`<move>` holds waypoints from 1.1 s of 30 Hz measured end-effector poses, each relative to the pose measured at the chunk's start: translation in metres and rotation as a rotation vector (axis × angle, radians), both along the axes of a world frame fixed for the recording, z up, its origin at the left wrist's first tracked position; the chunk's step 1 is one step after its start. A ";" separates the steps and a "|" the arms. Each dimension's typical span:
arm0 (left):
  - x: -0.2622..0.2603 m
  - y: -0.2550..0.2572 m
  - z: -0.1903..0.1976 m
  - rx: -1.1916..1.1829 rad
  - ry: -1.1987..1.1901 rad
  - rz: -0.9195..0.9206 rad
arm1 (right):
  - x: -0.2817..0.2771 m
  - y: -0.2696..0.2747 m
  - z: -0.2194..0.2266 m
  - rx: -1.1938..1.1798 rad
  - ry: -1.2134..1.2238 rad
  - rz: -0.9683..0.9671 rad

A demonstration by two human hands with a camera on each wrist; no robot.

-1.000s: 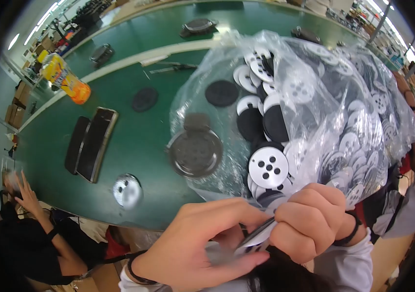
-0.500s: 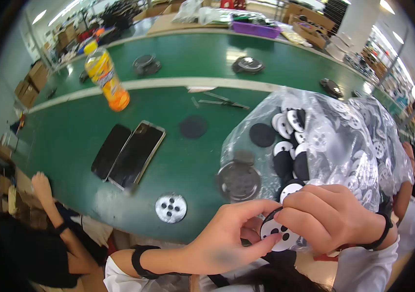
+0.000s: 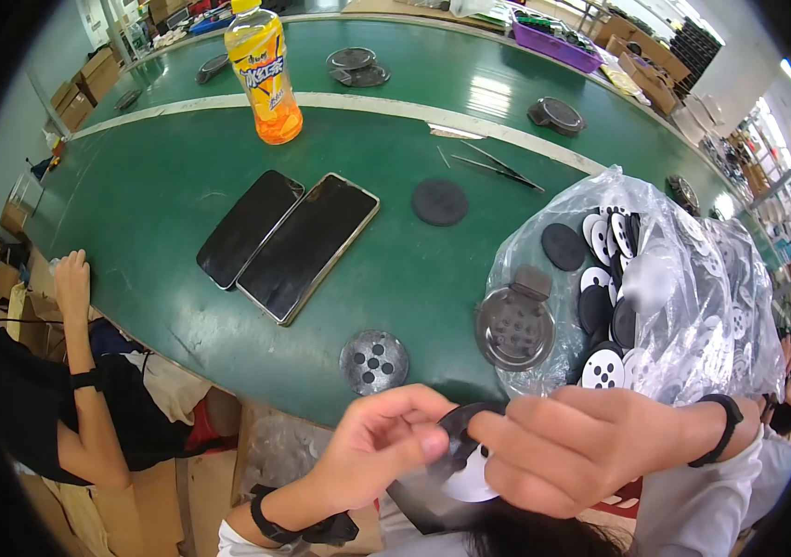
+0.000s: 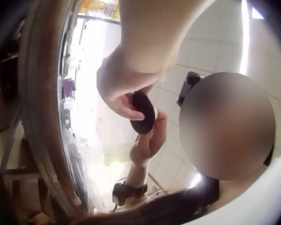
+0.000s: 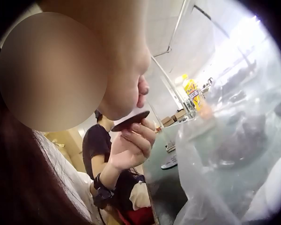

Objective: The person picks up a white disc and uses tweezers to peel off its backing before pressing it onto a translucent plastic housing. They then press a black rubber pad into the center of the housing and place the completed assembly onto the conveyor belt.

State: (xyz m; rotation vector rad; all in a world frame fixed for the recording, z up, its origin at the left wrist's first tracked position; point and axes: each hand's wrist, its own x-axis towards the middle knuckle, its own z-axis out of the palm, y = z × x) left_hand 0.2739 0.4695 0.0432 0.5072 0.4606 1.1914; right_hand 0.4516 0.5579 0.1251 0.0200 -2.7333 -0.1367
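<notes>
My left hand [image 3: 382, 450] pinches a thin round disc [image 3: 459, 427] by its edge, near the table's front edge. It shows a dark face, and a white part [image 3: 472, 480] with black dots appears just below, beside the right fingers. My right hand [image 3: 572, 450] has its fingers curled at the same disc and pinches its other side. In the left wrist view the dark face of the disc [image 4: 143, 112] lies between both hands. The right wrist view shows the disc [image 5: 131, 121] nearly edge-on over the left fingers, close under the right hand.
A clear plastic bag [image 3: 674, 316] of black and white discs lies at right, beside a transparent round case [image 3: 514, 325]. A five-holed disc [image 3: 374, 362], black disc [image 3: 439, 201], two phones [image 3: 307, 246], tweezers [image 3: 498, 169] and drink bottle [image 3: 265, 79] are on the green table. Another person's arm [image 3: 84, 371] is left.
The disc has turned from its white dotted face to mostly its dark face, and the left hand has shifted left. The head view has swung, so the table things appear shifted.
</notes>
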 end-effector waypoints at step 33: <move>-0.066 0.189 0.025 0.130 0.359 0.443 | -0.069 0.177 -0.069 -0.647 -0.294 -0.659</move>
